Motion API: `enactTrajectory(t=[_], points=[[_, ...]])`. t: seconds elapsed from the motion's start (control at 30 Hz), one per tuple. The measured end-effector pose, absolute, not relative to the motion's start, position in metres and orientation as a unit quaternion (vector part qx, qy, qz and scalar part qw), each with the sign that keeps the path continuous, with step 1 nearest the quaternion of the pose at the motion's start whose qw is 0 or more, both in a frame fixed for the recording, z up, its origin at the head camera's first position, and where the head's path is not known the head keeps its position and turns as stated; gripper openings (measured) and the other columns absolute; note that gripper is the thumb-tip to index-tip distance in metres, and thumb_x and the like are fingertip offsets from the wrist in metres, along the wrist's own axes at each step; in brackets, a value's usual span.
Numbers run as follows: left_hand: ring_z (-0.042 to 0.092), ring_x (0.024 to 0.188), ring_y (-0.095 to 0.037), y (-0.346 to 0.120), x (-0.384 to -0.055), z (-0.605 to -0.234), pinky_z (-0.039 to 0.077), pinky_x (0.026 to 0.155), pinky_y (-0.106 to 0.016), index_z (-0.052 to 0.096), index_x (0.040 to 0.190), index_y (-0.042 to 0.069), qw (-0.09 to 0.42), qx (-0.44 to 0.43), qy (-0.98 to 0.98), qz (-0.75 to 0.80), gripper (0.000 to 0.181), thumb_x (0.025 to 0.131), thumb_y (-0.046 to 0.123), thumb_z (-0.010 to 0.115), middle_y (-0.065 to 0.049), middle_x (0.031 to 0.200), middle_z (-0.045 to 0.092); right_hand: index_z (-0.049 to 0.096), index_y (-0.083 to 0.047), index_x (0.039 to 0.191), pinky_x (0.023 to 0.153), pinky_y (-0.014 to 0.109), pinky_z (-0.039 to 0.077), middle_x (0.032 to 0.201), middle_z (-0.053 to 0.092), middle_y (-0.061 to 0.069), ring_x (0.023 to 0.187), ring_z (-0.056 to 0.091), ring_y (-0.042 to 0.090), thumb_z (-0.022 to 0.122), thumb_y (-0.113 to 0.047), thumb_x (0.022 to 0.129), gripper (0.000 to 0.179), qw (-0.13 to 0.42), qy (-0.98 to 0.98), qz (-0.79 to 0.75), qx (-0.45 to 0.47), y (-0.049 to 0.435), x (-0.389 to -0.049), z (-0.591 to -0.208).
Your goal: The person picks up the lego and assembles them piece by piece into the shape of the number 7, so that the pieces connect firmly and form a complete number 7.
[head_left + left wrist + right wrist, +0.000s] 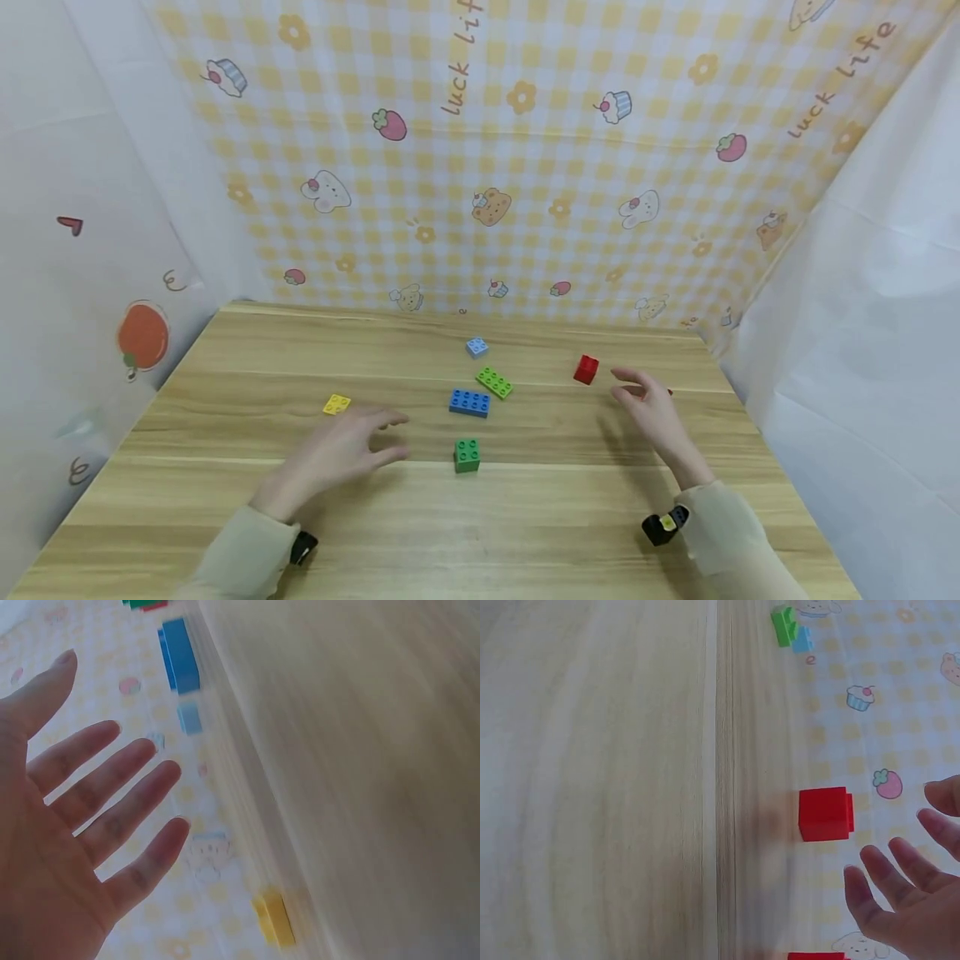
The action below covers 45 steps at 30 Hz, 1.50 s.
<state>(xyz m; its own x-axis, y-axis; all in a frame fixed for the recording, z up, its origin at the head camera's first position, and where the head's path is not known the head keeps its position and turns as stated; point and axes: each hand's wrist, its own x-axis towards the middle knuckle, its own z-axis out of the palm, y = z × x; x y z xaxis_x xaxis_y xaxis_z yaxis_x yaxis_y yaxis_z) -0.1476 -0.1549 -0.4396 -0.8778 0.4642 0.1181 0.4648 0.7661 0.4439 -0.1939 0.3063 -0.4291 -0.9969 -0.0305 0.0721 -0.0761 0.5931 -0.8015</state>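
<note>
My left hand (337, 450) hovers over the left of the table with fingers spread and nothing in them; the left wrist view shows its bare palm. Close by lies a flat yellow brick (337, 405), and to its right stands a green brick (467, 456). My right hand (651, 410) is raised at the right, fingers loosely bent and holding nothing. Just left of it sits a red brick (587, 369). Another red piece (817, 956) shows at the bottom of the right wrist view, mostly hidden behind the hand in the head view.
Mid-table are a blue brick (469, 403), a flat lime-green brick (494, 382) and a small light-blue brick (477, 347). The wooden table (480, 533) ends at a yellow checked cloth (525, 167) behind. White cloth (862, 292) hangs on both sides.
</note>
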Motion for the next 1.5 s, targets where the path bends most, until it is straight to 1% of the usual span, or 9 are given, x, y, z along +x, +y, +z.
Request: enactTrajectory(t=[0.2,0.4,0.6,0.77,0.93,1.03,1.3,1.37,1.5], points=[[0.063,0.104,-0.017,-0.132,-0.149,-0.44,0.051,0.087,-0.042,0.064,0.127,0.015,-0.059,-0.283,-0.916,-0.279,0.049,0.087,0.043,0.071,0.001,0.121,0.066,0.05,0.0,0.136,0.087,0.042,0.049,0.138,0.049,0.023,0.117,0.054,0.037,0.055,-0.013,0.1,0.039,0.005,-0.891,0.454,0.012,0.301,-0.209,-0.433],[0.063,0.104,-0.019,-0.115,-0.151,-0.445,0.05,0.087,-0.044,0.062,0.129,0.011,-0.121,-0.273,-0.89,-0.343,0.051,0.088,0.039,0.072,-0.003,0.12,0.066,0.047,0.003,0.138,0.086,0.045,0.05,0.139,0.046,0.026,0.116,0.053,0.039,0.055,-0.007,0.099,0.041,-0.014,-0.883,0.47,-0.005,0.297,-0.221,-0.439],[0.063,0.099,-0.021,-0.102,-0.156,-0.454,0.05,0.085,-0.044,0.061,0.129,0.006,-0.163,-0.258,-0.856,-0.417,0.05,0.088,0.032,0.074,-0.007,0.114,0.067,0.046,0.003,0.138,0.082,0.044,0.053,0.137,0.045,0.027,0.115,0.052,0.04,0.055,-0.004,0.097,0.042,-0.019,-0.873,0.486,-0.033,0.294,-0.233,-0.445],[0.062,0.094,-0.018,-0.094,-0.156,-0.456,0.051,0.081,-0.038,0.059,0.129,0.004,-0.167,-0.25,-0.851,-0.431,0.051,0.086,0.025,0.077,-0.009,0.112,0.066,0.045,0.0,0.14,0.08,0.041,0.053,0.139,0.043,0.026,0.115,0.052,0.039,0.055,-0.006,0.096,0.046,-0.03,-0.869,0.491,-0.054,0.293,-0.243,-0.449],[0.057,0.082,-0.016,-0.084,-0.154,-0.458,0.049,0.067,-0.031,0.059,0.124,0.002,-0.183,-0.223,-0.845,-0.449,0.051,0.081,0.02,0.081,-0.007,0.106,0.062,0.045,-0.002,0.141,0.079,0.039,0.052,0.14,0.043,0.024,0.119,0.05,0.037,0.059,-0.008,0.095,0.048,-0.035,-0.872,0.485,-0.066,0.291,-0.251,-0.452],[0.054,0.079,-0.016,-0.079,-0.154,-0.461,0.047,0.063,-0.029,0.059,0.121,0.002,-0.186,-0.205,-0.841,-0.465,0.049,0.08,0.017,0.082,-0.005,0.102,0.059,0.044,-0.001,0.141,0.077,0.035,0.052,0.139,0.042,0.024,0.12,0.05,0.037,0.059,-0.008,0.095,0.049,-0.038,-0.872,0.483,-0.067,0.289,-0.255,-0.451],[0.054,0.076,-0.017,-0.07,-0.158,-0.468,0.046,0.061,-0.027,0.061,0.111,0.008,-0.176,-0.182,-0.84,-0.479,0.039,0.079,0.016,0.082,-0.002,0.094,0.057,0.041,0.002,0.142,0.068,0.027,0.049,0.137,0.044,0.025,0.112,0.053,0.033,0.061,-0.005,0.095,0.051,-0.047,-0.87,0.486,-0.064,0.288,-0.264,-0.453],[0.053,0.076,-0.017,-0.07,-0.158,-0.47,0.046,0.061,-0.027,0.062,0.11,0.008,-0.175,-0.181,-0.838,-0.483,0.038,0.079,0.015,0.082,-0.002,0.094,0.057,0.04,0.002,0.142,0.065,0.026,0.048,0.136,0.044,0.025,0.108,0.054,0.031,0.061,-0.004,0.094,0.053,-0.048,-0.869,0.488,-0.067,0.287,-0.265,-0.455],[0.053,0.076,-0.017,-0.07,-0.158,-0.471,0.045,0.061,-0.026,0.061,0.111,0.006,-0.175,-0.182,-0.831,-0.495,0.037,0.079,0.012,0.082,-0.002,0.093,0.057,0.041,0.003,0.141,0.066,0.026,0.047,0.133,0.046,0.026,0.109,0.054,0.033,0.063,-0.004,0.093,0.053,-0.044,-0.876,0.477,-0.063,0.284,-0.268,-0.457]])
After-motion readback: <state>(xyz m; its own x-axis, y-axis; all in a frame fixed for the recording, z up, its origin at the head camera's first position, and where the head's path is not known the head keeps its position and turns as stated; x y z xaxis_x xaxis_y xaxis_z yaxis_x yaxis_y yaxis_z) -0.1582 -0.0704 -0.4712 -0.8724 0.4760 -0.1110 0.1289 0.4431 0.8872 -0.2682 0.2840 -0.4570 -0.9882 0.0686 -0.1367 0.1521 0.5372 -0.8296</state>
